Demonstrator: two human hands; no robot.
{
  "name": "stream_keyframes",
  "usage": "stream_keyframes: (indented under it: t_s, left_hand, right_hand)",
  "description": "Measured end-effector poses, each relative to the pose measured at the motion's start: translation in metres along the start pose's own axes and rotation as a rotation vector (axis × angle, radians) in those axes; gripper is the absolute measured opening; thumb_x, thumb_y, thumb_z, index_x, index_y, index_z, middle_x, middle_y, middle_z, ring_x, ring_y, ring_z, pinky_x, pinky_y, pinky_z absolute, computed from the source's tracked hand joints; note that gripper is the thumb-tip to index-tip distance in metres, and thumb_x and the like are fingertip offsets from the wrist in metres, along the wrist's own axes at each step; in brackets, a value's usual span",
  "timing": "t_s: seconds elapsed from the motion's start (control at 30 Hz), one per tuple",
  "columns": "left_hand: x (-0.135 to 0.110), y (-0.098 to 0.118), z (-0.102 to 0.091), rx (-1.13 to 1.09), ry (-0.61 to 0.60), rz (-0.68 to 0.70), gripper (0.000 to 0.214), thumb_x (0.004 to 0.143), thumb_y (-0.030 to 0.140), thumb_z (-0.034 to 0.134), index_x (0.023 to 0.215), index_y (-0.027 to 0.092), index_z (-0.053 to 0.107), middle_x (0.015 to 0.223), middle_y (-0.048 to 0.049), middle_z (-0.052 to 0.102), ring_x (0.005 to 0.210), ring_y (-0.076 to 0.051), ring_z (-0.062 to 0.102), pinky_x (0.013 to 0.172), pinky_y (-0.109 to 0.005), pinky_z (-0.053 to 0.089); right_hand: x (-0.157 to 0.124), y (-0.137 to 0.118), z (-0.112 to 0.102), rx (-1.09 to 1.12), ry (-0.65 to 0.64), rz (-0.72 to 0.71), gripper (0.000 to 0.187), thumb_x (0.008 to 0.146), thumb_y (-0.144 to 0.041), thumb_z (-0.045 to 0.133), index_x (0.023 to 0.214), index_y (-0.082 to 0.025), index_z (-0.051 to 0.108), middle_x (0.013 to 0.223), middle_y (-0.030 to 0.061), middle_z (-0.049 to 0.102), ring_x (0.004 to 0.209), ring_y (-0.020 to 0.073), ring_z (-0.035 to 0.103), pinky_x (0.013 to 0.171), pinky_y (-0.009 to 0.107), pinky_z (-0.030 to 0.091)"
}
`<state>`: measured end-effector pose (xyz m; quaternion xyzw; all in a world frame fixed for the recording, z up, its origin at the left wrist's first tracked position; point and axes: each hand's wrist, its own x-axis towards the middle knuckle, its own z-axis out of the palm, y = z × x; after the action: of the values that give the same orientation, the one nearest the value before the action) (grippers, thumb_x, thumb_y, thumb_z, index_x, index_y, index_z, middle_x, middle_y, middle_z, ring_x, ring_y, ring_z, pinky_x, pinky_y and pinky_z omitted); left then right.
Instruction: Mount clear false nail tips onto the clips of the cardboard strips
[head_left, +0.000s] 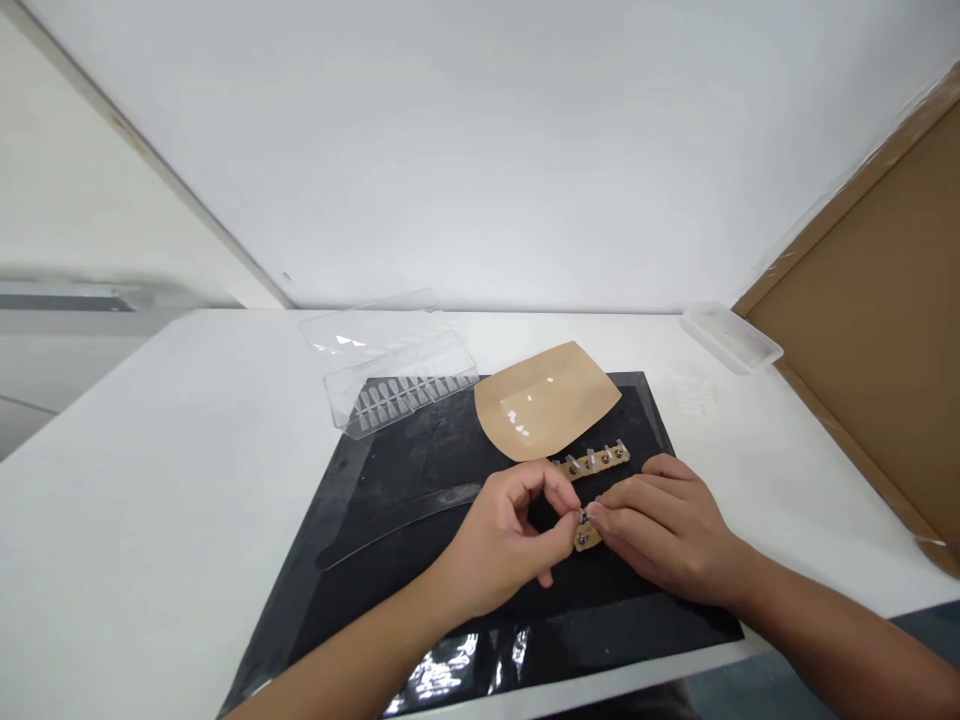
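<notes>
My left hand (506,540) and my right hand (664,525) meet over a black mat (390,500) near the table's front edge. Both pinch at the near end of a small tan strip (598,462) that carries several little clear tips on metal studs. The left thumb and forefinger close on a tiny dark metal part at that end. The right fingers lie curled over the strip's lower part and hide it. A tan curved sheet (547,410) lies just beyond the strip on the mat.
A clear plastic box of nail tips (405,395) lies at the mat's far left corner, with its clear lid (375,325) behind. A dark curved strip (397,515) rests on the mat. A shallow clear tray (731,338) and a brown board (877,330) stand at right.
</notes>
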<state>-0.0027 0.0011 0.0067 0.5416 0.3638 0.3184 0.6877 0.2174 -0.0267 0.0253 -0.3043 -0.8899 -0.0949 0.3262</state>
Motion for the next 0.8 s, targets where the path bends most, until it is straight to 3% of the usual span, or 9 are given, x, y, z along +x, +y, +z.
stream_keyframes:
  t_s: [0.33,0.8]
  left_hand:
    - [-0.0016,-0.0001,-0.0009,0.013,-0.03,0.005,0.022,0.087,0.033,0.077,0.09,0.015,0.065,0.087,0.0009,0.059,0.051,-0.004,0.054,0.04,-0.016,0.057]
    - [-0.002,-0.0009,0.0036,0.08,0.047,-0.023,0.021,0.075,0.023,0.081,0.081,0.016,0.062,0.072,0.003,0.064,0.045,-0.007,0.06,0.041,-0.016,0.054]
  right_hand:
    - [-0.0041,0.001,0.0016,-0.007,-0.019,0.007,0.012,0.1,-0.01,0.067,0.091,-0.017,0.066,0.085,0.0012,0.077,0.067,0.012,0.062,0.068,0.034,0.037]
    - [-0.005,0.0013,-0.0001,-0.017,-0.031,-0.006,0.009,0.101,-0.011,0.066,0.095,-0.015,0.072,0.09,0.0033,0.077,0.071,0.0137,0.067,0.069,0.034,0.039]
